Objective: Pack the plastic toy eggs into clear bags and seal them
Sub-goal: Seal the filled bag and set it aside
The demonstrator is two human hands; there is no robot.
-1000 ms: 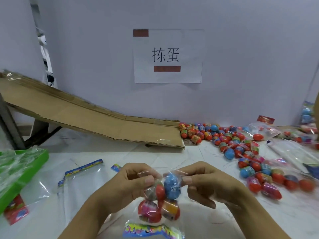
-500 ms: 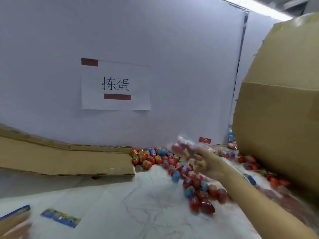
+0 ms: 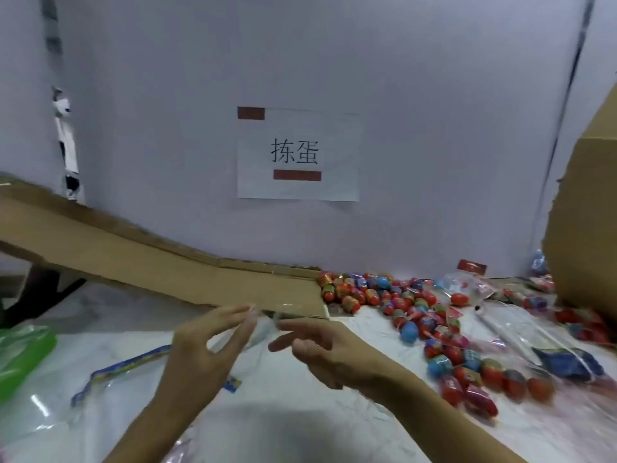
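Note:
Above the white table, my left hand (image 3: 207, 349) holds an empty clear bag (image 3: 263, 325) between its outstretched fingers; the film is blurred and hard to trace. My right hand (image 3: 320, 349) reaches in from the right, fingers relaxed, its index tip and thumb apart at the bag's right edge. Loose plastic toy eggs (image 3: 410, 305), red, blue and multicoloured, lie in a heap at the right along the wall. Filled clear bags of eggs (image 3: 480, 375) lie further right. Another empty bag with a blue and yellow header (image 3: 127, 365) lies flat under my left forearm.
A cardboard ramp (image 3: 140, 259) slopes down from the left to the egg heap. A large cardboard box (image 3: 587, 228) stands at the right edge. A green bin with plastic film (image 3: 23, 349) sits at the left. A paper sign (image 3: 297, 155) hangs on the wall.
The filled bag that both hands held was carried off to the right by my right hand. Both hands are back at the centre with an empty clear bag.

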